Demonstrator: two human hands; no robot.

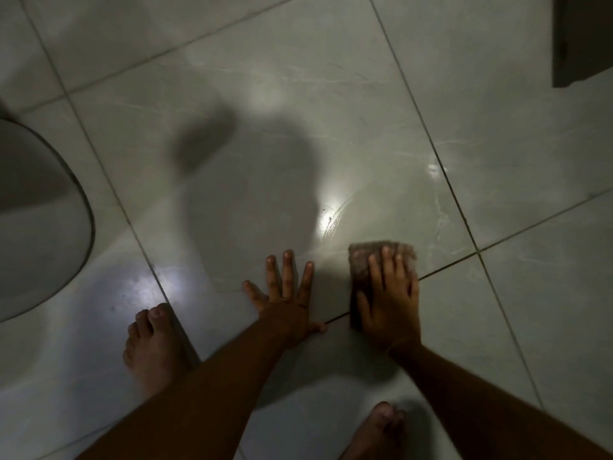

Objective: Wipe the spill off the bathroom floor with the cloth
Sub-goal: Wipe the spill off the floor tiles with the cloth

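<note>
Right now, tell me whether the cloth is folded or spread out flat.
Folded, it seems: the cloth forms a compact brown rectangle on the floor tile, pinned under the flat right hand. Blur hides any layers.

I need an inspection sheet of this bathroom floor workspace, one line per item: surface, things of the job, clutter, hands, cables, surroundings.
Surface: grey tiled floor with dark grout lines; glossy wet streaks catch the light ahead of the hands.
Job's things: brown cloth lies flat on the floor, across a grout line.
Clutter: nothing seen.
Hands: right hand presses flat on the cloth; left hand is spread on bare tile beside it, holding nothing.
Cables: nothing seen.
Surroundings: rounded white fixture at left edge; dark cabinet corner at top right; two bare feet, one at.
</note>
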